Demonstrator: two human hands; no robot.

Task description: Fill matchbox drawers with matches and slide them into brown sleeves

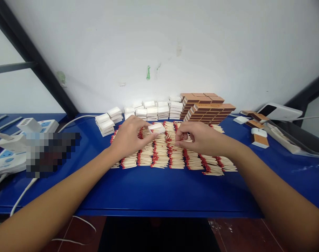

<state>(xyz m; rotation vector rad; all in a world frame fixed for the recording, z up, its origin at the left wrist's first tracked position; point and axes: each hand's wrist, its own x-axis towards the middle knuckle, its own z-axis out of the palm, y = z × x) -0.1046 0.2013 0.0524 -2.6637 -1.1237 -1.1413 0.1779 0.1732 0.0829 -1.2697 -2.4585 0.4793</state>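
Note:
Rows of red-tipped matches (159,159) cover the middle of the blue table. My left hand (131,136) grips a small white matchbox tray (157,128) between thumb and fingers, just above the rows. Some red match heads show inside the tray. To the right of it, my right hand (195,137) is low over the matches, thumb and fingertips pinched together. Whatever is between those fingertips is too small to make out.
White matchbox trays (149,111) stand stacked along the wall. Brown matchbox covers (209,108) are piled right of them. More boxes (259,140) and a white device (279,111) lie at right. Power strips (11,157) with cables lie at left. The table's front edge (159,212) is near.

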